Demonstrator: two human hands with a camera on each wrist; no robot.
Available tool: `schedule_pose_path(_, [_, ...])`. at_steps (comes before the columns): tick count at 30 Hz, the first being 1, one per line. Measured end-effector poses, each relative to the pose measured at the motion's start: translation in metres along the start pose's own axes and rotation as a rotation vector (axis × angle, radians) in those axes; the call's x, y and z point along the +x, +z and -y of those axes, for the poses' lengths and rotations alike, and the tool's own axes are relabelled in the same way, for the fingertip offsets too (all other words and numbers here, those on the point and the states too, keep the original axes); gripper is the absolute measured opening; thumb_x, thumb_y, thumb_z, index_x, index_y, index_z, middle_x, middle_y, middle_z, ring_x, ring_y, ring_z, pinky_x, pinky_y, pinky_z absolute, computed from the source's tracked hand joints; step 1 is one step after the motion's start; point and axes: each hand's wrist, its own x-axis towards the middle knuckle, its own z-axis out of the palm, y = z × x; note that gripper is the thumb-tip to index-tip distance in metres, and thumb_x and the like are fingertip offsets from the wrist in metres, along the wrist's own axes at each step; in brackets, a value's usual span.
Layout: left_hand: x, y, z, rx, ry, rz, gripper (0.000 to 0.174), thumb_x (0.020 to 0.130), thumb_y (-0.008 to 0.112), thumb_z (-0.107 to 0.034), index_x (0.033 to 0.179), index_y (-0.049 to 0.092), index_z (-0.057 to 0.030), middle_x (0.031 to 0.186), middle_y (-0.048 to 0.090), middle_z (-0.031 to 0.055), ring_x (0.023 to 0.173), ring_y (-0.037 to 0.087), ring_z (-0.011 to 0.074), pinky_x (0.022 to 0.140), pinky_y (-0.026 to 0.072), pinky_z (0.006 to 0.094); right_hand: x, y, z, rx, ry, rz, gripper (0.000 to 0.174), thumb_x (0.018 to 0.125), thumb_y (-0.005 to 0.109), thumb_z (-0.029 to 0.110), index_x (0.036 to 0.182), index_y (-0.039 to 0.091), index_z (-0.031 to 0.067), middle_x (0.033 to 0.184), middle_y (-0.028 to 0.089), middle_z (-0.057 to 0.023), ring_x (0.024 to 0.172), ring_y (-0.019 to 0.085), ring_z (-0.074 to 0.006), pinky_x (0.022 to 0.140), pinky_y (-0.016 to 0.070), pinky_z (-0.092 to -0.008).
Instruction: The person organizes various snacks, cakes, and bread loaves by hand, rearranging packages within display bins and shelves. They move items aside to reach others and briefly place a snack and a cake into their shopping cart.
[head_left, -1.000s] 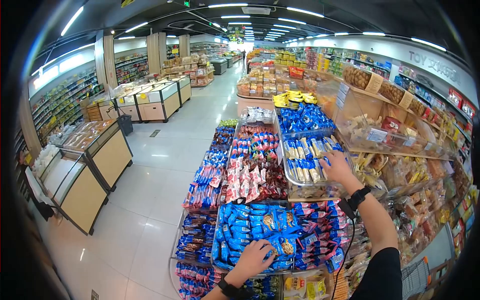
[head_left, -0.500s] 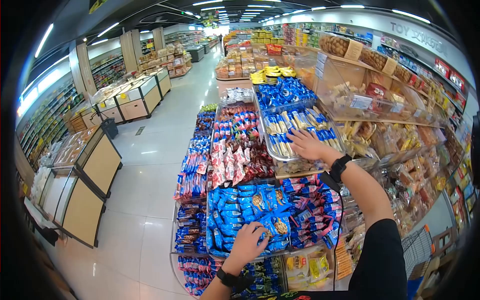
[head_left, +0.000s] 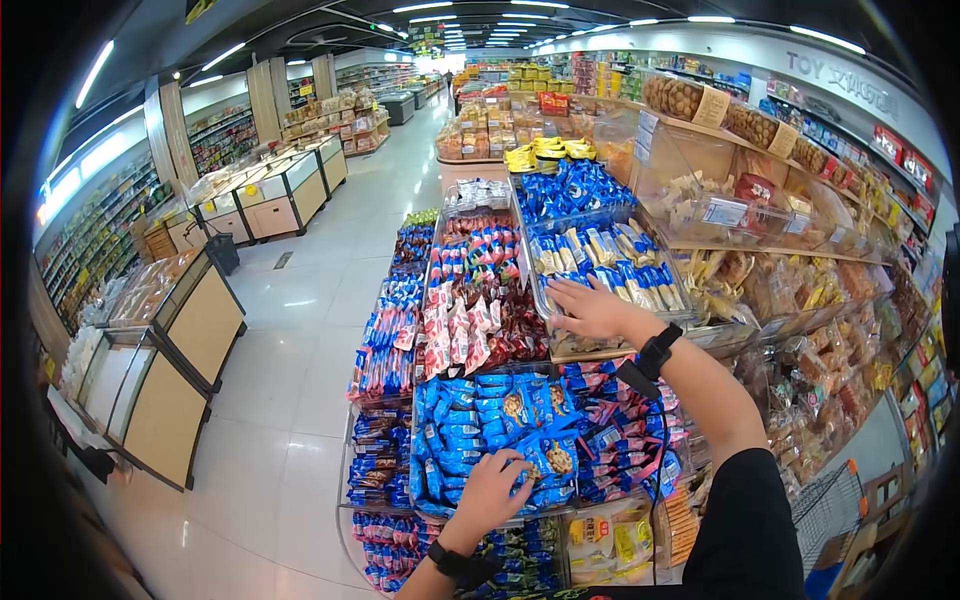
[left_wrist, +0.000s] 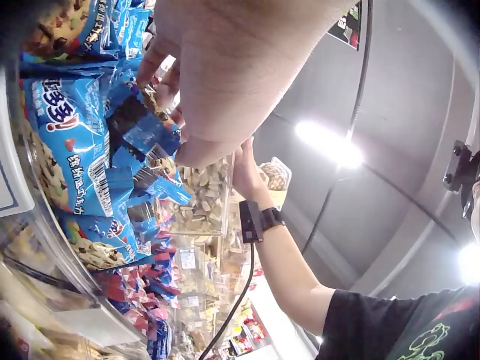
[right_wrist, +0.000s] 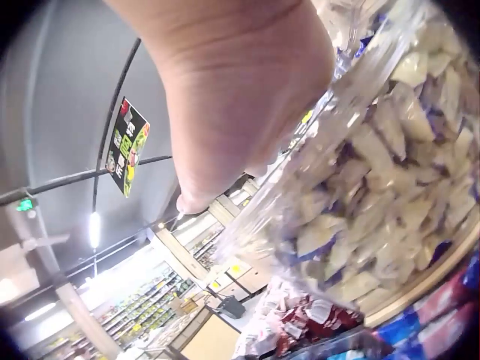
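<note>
Our left hand point(head_left: 490, 495) is down in the heap of blue bags at the front edge of the lower shelf. Its fingers point(left_wrist: 154, 64) curl in and pinch one small cookie packet point(left_wrist: 142, 129) that lies on top of the heap. We judge the packet light and its film wrapper thin, crinkly and rather slippery. The cookies inside are likely to break under a hard squeeze, so a gentle hold across its width or by a sealed end suits it best. Our right hand point(head_left: 588, 308) is one tier higher, with its fingers stretched out flat and holding nothing. It rests on the front rim of a clear bin point(head_left: 640, 348) filled with yellow-and-blue packets point(head_left: 612, 256). The bigger blue bags point(left_wrist: 64, 135) beside the left hand show chocolate-chip cookies, a barcode and bold Chinese lettering that we cannot read with certainty. On the far wall, beyond the back right corner of the shelf, a sign point(head_left: 812, 66) reads "TOY", followed by characters too small to make out.
</note>
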Motion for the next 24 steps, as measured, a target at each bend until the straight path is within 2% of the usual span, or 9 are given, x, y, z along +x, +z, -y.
schedule_pose_path(2, [-0.003, -0.003, 0.001, -0.002, -0.003, 0.003, 0.023, 0.077, 0.067, -0.015, 0.098, 0.062, -0.0061, 0.103, 0.057, 0.0107, 0.086, 0.054, 0.0304, 0.074, 0.0455, 0.0409, 0.000, -0.003, 0.004, -0.061, 0.002, 0.091, 0.068, 0.095, 0.030, 0.054, 0.145, 0.025, 0.0079, 0.152, 0.022, -0.0111, 0.141, 0.018, -0.0264, 0.111, 0.0119, -0.0564])
schedule_pose_path(6, [-0.005, 0.001, -0.003, -0.018, -0.039, 0.029, 0.025, 0.078, 0.066, -0.016, 0.100, 0.062, -0.0047, 0.109, 0.057, 0.0135, 0.093, 0.055, 0.0331, 0.079, 0.0460, 0.0423, -0.002, 0.005, -0.001, -0.045, -0.013, 0.009, 0.075, 0.091, 0.029, 0.063, 0.142, 0.033, 0.0095, 0.148, 0.031, -0.0124, 0.139, 0.024, -0.0259, 0.111, 0.0153, -0.0538])
schedule_pose_path(10, [-0.011, -0.003, -0.014, 0.020, -0.001, 0.053, 0.028, 0.078, 0.068, -0.015, 0.103, 0.061, -0.0046, 0.116, 0.054, 0.0161, 0.101, 0.053, 0.0348, 0.087, 0.0427, 0.0439, -0.015, 0.001, 0.014, -0.081, 0.008, -0.081, 0.068, 0.092, 0.033, 0.058, 0.139, 0.038, 0.0085, 0.144, 0.038, -0.0130, 0.136, 0.030, -0.0265, 0.110, 0.0172, -0.0531])
schedule_pose_path(13, [-0.021, -0.012, -0.026, 0.009, -0.033, 0.061, 0.031, 0.078, 0.068, -0.016, 0.105, 0.060, -0.0042, 0.118, 0.054, 0.0167, 0.107, 0.051, 0.0368, 0.090, 0.0419, 0.0451, -0.025, 0.011, 0.029, -0.173, -0.154, -0.546, 0.050, 0.092, 0.048, 0.040, 0.128, 0.047, 0.0065, 0.131, 0.050, -0.0137, 0.127, 0.041, -0.0273, 0.109, 0.0213, -0.0515])
schedule_pose_path(14, [-0.024, -0.014, -0.028, 0.008, -0.027, 0.058, 0.031, 0.078, 0.068, -0.016, 0.105, 0.060, -0.0042, 0.118, 0.054, 0.0167, 0.107, 0.051, 0.0368, 0.090, 0.0419, 0.0451, -0.036, 0.015, 0.040, -0.179, -0.154, -0.549, 0.050, 0.092, 0.048, 0.040, 0.128, 0.047, 0.0065, 0.131, 0.050, -0.0137, 0.127, 0.041, -0.0273, 0.109, 0.0213, -0.0515])
schedule_pose_path(16, [-0.034, -0.019, -0.031, 0.008, -0.009, 0.108, 0.034, 0.077, 0.069, -0.017, 0.107, 0.059, -0.0038, 0.118, 0.053, 0.0169, 0.106, 0.051, 0.0365, 0.091, 0.0418, 0.0445, -0.076, 0.007, 0.090, -0.101, -0.154, -0.672, 0.046, 0.089, 0.054, 0.035, 0.125, 0.049, 0.0066, 0.125, 0.053, -0.0143, 0.123, 0.044, -0.0287, 0.108, 0.0227, -0.0514])
schedule_pose_path(18, [-0.043, -0.021, -0.033, 0.016, 0.010, 0.100, 0.034, 0.078, 0.069, -0.018, 0.107, 0.058, -0.0039, 0.117, 0.054, 0.0154, 0.106, 0.052, 0.0345, 0.091, 0.0422, 0.0430, -0.123, 0.006, 0.132, -0.070, -0.223, -0.616, 0.044, 0.083, 0.063, 0.030, 0.122, 0.052, 0.0103, 0.120, 0.055, -0.0131, 0.118, 0.048, -0.0282, 0.106, 0.0255, -0.0513])
schedule_pose_path(21, [-0.051, -0.023, -0.040, -0.032, 0.101, 0.171, 0.031, 0.079, 0.067, -0.020, 0.105, 0.059, -0.0055, 0.113, 0.056, 0.0116, 0.103, 0.054, 0.0312, 0.087, 0.0431, 0.0410, -0.198, 0.020, 0.168, -0.201, -0.250, -0.511, 0.042, 0.078, 0.067, 0.027, 0.116, 0.057, 0.0132, 0.109, 0.059, -0.0071, 0.111, 0.053, -0.0249, 0.105, 0.0290, -0.0499])
schedule_pose_path(24, [-0.054, -0.029, -0.061, -0.005, 0.136, 0.317, 0.031, 0.080, 0.066, -0.023, 0.106, 0.059, -0.0067, 0.110, 0.058, 0.0119, 0.101, 0.055, 0.0316, 0.086, 0.0436, 0.0408, -0.295, 0.043, 0.180, -0.216, -0.054, -0.428, 0.034, 0.074, 0.069, 0.022, 0.106, 0.062, 0.0146, 0.103, 0.061, -0.0037, 0.107, 0.055, -0.0228, 0.105, 0.0295, -0.0492])
